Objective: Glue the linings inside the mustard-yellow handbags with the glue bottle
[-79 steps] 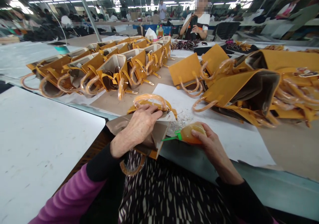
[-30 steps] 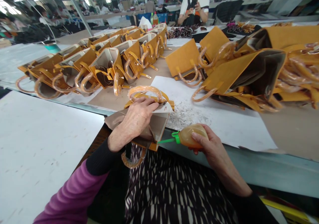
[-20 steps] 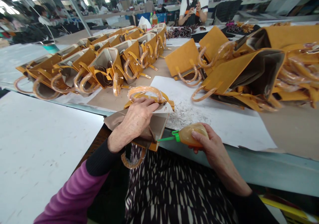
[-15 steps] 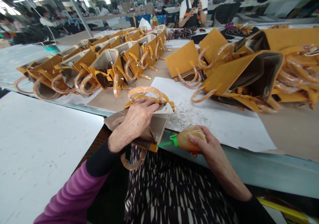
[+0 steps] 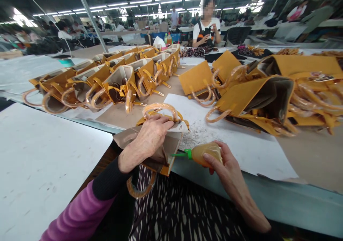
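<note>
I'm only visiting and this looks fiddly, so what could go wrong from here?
The bottle's green nozzle is at the bag's open side, so too hard a squeeze from the right hand might stain the lining. The bag also overhangs the table edge, so it might slip if the left hand let go.

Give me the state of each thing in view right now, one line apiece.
Left hand: holding the bag.
Bag: mouth open, partly over the table edge.
Its upper handle: wrapped in clear film.
Right hand: gripping the bottle.
Bottle: tipped sideways, green nozzle at the bag's mouth.
Left rows of bags: mouths open.
Right pile of bags: heaped, overlapping.
</note>
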Tool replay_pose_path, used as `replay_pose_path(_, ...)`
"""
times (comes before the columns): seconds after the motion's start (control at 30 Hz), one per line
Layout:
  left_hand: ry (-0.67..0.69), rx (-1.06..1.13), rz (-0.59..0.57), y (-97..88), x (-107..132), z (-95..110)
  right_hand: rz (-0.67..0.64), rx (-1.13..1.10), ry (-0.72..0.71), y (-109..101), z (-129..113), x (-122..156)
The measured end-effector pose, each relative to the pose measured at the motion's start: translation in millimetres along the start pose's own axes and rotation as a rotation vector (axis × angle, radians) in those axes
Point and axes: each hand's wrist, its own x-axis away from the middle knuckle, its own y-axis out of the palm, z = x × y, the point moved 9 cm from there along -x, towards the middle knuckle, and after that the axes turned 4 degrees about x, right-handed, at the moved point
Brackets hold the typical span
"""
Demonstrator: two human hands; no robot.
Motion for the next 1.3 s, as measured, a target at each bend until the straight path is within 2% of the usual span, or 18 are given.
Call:
replay_pose_path(0.17,0.016,0.014,-0.001,-0.8,-2,-1,0.086,0.128,-0.063,-8,-1,-15)
replay_pose_path(0.37,0.003,0.044,-0.012,-3.2,-7,-8,0.222,0.285,-0.170,-17,-14,-29)
replay_pose_path(0.53,-0.041,0.105,-0.050,-9.0,-13,-11,0.296,0.346,-0.240,-19,-20,-31)
replay_pose_path(0.67,-0.038,0.115,-0.036,-13.2,-14,-9,0.328,0.367,-0.253,-21,-22,-28)
replay_pose_path(0.77,-0.011,0.113,-0.013,-12.1,-12,-8,0.286,0.297,-0.155,-26,-14,-28)
replay_pose_path(0.93,0.006,0.111,0.013,-8.0,-9,-8,0.133,-0.006,0.036,-24,7,-30)
replay_pose_path(1.13,0.001,0.104,-0.002,-4.0,-7,-9,0.082,-0.035,0.002,-17,5,-28)
replay_pose_path(1.3,-0.014,0.101,-0.011,-2.4,-6,-10,-0.025,-0.054,0.068,-6,6,-19)
